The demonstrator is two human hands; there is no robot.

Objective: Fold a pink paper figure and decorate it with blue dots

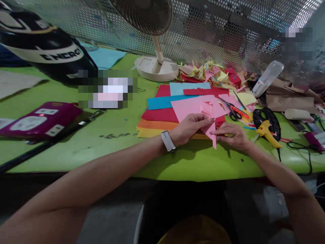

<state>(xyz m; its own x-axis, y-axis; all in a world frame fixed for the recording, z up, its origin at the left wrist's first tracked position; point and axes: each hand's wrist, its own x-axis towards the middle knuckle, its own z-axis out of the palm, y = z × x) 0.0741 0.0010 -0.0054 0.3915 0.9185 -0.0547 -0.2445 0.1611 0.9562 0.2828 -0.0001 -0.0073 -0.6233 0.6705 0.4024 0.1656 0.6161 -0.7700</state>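
Observation:
A folded piece of pink paper (209, 129) is held between both hands above the green table. My left hand (194, 127), with a watch (168, 141) on its wrist, pinches the piece from the left. On its right edge, my right hand (232, 135) grips it between thumb and fingers. Behind it lies a larger pink sheet (186, 106), over a blue strip (159, 103) and red sheets (160, 115). Orange paper (154, 126) shows beneath these. Scissors (232, 110) and an orange-red pen-like tool (240, 112) rest just beyond my right hand.
A yellow glue gun (268, 134) and a black palette-shaped tray (267, 118) lie at right. Paper scraps (213, 73) pile up behind. A fan (157, 67) stands at the back. Left are a black tumbler-like container (58, 64), a purple power socket box (42, 118) and a black rod (50, 145).

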